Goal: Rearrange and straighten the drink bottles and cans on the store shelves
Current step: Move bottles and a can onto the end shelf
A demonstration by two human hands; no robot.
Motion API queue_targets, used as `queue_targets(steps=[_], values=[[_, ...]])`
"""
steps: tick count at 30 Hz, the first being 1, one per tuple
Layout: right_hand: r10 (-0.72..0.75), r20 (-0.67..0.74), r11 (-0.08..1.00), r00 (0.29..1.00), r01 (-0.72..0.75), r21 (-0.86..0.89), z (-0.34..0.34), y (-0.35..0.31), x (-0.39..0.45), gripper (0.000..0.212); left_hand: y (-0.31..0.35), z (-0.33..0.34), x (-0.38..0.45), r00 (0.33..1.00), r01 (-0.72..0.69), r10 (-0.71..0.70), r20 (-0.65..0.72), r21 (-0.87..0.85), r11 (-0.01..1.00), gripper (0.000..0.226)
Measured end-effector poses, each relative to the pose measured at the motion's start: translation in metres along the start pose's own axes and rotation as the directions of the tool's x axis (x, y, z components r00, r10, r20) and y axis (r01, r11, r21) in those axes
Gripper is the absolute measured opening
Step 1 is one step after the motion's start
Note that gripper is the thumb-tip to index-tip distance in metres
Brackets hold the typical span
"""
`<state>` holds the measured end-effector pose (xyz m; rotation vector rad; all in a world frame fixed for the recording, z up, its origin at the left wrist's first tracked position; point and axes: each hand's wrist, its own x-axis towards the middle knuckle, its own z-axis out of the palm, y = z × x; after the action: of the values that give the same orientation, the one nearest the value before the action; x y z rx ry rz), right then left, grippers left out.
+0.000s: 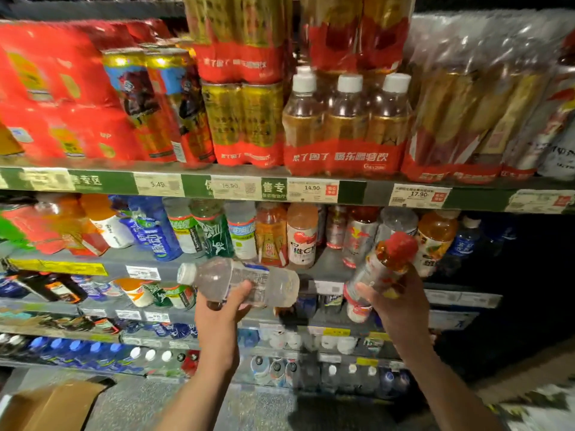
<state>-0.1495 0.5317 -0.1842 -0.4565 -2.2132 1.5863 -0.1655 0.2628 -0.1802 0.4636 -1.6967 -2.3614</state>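
While both arms reach up toward a stocked store shelving unit, each hand holds one drink bottle in the air in front of the shelves. The left hand (225, 301) grips a clear bottle (239, 283) from below, fingers and thumb curled round its middle. That bottle lies on its side, its white cap pointing left, its base pointing right. The right hand (395, 298) wraps round a red-capped bottle (381, 272) of amber drink, held tilted with the cap up and to the right. The two bottles are near each other but apart.

Behind the hands, the middle shelf (329, 262) carries a row of single bottles: orange, blue, green-labelled and pink ones, most leaning or blurred. A bare stretch of that shelf shows just behind the red-capped bottle.

Above it, the top shelf (193, 171) holds shrink-wrapped multipacks. A pack of white-capped bottles (345, 129) with a red band stands at centre, gold cans (242, 122) in wrap just to its left, and red packs (59, 94) at far left. Price tags (312, 189) run along the shelf's green front strip; some read 14.90 and 17.90.

Lower shelves hold more small bottles, many seen cap-first. A cardboard box (53, 405) sits on the floor at bottom left.
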Motion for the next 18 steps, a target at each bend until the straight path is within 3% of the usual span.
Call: queue_targets(steps=[7,11,15,18], values=[[-0.109,-0.174,0.990,0.979,0.091,-0.107,0.084,-0.026,0.027,0.054,0.024,-0.055,0.036,0.992,0.020,-0.021,0.121,0.004,1.000,0.075],[-0.114,-0.165,0.973,0.980,0.077,-0.217,0.108,-0.025,0.047,0.045,0.032,-0.070,0.052,0.985,0.004,-0.009,0.174,0.025,1.000,0.077],[-0.122,-0.174,0.950,0.977,0.064,-0.305,0.119,-0.023,0.051,0.047,0.039,-0.079,0.061,0.969,-0.018,0.005,0.246,0.051,0.999,0.069],[-0.101,-0.202,0.933,0.974,0.022,-0.358,0.125,-0.020,0.051,0.063,0.043,-0.082,0.066,0.960,-0.014,-0.003,0.279,0.058,0.998,0.072]])
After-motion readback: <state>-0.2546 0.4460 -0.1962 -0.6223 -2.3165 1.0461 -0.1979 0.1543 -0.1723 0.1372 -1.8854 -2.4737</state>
